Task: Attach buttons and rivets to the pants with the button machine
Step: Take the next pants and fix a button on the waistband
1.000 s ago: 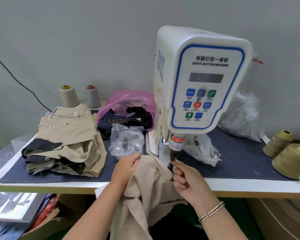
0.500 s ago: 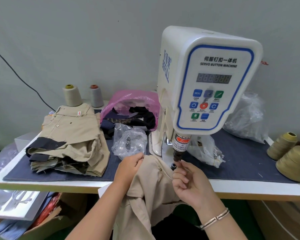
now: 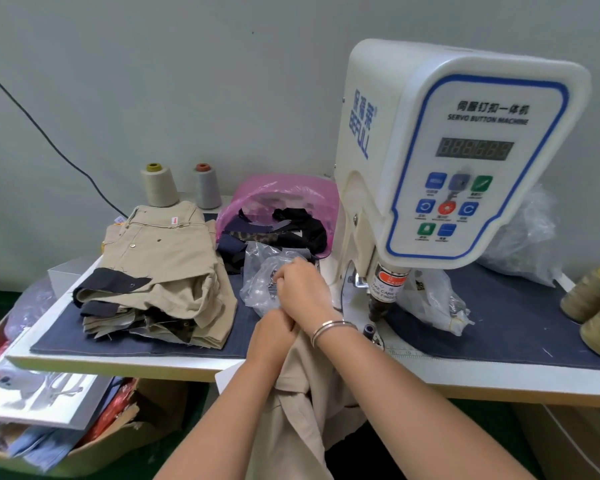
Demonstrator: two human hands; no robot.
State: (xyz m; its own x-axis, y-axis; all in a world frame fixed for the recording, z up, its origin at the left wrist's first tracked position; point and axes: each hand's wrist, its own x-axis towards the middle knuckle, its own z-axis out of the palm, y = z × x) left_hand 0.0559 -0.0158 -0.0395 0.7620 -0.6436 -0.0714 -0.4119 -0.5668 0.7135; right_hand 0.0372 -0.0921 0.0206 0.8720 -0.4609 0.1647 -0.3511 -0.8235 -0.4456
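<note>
left hand [image 3: 272,332] bunches soft khaki pants [image 3: 298,393]; right hand [image 3: 303,289] reaches into crinkly clear bag [image 3: 260,282].

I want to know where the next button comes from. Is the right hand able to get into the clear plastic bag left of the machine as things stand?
Probably yes. The right hand has crossed over the left hand, which holds the pants, and its fingertips already meet the clear plastic bag. Nothing lies between them.

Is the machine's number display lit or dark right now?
Dark. On the button machine, the display shows only faint grey, unlit digit segments; none glow.
</note>
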